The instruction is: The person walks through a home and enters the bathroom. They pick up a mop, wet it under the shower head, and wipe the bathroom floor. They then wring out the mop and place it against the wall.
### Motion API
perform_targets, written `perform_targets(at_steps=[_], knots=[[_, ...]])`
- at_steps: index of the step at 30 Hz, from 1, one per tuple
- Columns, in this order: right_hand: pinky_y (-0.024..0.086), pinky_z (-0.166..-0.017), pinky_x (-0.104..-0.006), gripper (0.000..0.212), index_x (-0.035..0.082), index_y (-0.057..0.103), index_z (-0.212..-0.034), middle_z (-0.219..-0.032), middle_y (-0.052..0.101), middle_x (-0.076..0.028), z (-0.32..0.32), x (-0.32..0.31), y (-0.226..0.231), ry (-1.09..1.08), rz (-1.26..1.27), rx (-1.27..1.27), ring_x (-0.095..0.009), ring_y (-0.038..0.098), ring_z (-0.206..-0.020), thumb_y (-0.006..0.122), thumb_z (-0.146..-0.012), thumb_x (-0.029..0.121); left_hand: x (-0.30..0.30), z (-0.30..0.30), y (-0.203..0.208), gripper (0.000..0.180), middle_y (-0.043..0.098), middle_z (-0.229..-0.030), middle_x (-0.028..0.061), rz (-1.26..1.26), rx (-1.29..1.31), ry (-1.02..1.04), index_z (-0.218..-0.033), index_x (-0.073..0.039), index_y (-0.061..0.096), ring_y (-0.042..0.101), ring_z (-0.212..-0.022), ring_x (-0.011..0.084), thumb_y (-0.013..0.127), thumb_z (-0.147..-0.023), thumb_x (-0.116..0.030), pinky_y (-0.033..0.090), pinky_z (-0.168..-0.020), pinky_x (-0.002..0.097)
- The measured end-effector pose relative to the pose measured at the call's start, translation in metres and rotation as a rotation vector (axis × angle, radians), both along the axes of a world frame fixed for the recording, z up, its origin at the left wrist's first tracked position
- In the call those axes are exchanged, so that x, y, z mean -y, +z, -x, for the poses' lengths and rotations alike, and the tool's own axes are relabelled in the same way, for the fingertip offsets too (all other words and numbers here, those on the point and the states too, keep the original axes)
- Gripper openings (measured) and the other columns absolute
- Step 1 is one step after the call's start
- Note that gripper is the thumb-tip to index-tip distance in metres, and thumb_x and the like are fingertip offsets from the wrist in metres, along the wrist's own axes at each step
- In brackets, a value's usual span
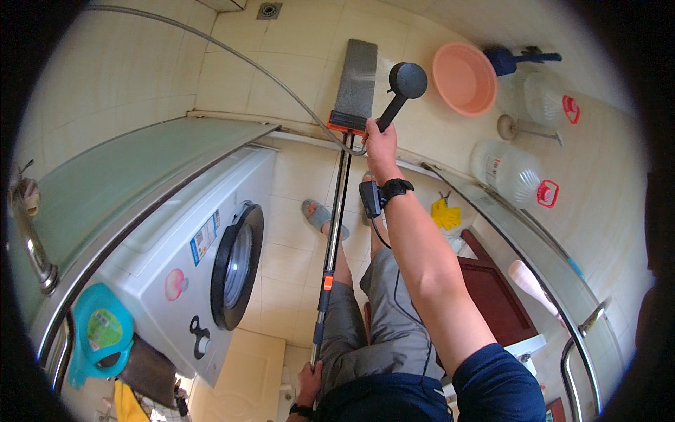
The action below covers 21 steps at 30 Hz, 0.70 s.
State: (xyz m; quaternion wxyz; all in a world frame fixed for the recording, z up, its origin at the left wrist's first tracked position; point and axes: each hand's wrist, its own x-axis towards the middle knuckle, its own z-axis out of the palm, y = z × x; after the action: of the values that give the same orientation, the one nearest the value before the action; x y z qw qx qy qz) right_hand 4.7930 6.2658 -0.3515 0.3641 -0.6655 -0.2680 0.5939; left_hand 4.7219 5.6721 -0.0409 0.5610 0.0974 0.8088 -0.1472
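My right hand [381, 146] is stretched forward, its fingers wrapped around the handle of a black shower head [408, 81]. A grey hose [264, 69] runs from that handle up to the upper left. Low in the view, my left hand [308, 383] grips the pole of a flat mop [330, 260]. The pole slants up between my legs to an orange-edged joint, where the long grey mop pad [356, 77] rests on the tiled floor past the threshold. The shower head is held just right of the pad. No water spray can be made out.
A pink basin [465, 79], a dark blue brush [503, 60] and clear plastic jugs [517, 169] with red handles stand at the far right. A white washing machine [176, 260] is on my left. Glass panels [133, 183] flank the raised threshold [309, 143]. A floor drain [268, 10] lies far ahead.
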Motion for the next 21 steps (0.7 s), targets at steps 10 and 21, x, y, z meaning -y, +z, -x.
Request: perform_targets(at_steps=[10, 21], knots=[[0.042, -0.052, -0.0291, 0.014, 0.005, 0.051, -0.092, -0.067, 0.053, -0.002, 0.001, -0.008, -0.003, -0.078, -0.017, -0.008, -0.013, 0.051, -0.057, 0.061, -0.095, 0.014, -0.006, -0.002, 0.001, 0.052, 0.065, -0.079, 0.0241, 0.017, 0.008, 0.012, -0.088, 0.001, 0.060, 0.065, -0.078, 0.0420, 0.062, -0.094, -0.051, 0.049, -0.069, 0.0489], [0.042, -0.051, -0.0295, 0.015, 0.005, 0.049, -0.092, -0.068, 0.053, -0.003, 0.007, -0.014, -0.003, -0.073, -0.018, -0.101, -0.014, 0.051, -0.057, 0.061, -0.094, 0.015, -0.004, 0.000, 0.001, 0.051, 0.066, -0.079, 0.0243, 0.006, 0.008, 0.001, -0.088, 0.001, 0.060, 0.066, -0.078, 0.0424, 0.061, -0.093, -0.050, 0.050, -0.069, 0.0497]])
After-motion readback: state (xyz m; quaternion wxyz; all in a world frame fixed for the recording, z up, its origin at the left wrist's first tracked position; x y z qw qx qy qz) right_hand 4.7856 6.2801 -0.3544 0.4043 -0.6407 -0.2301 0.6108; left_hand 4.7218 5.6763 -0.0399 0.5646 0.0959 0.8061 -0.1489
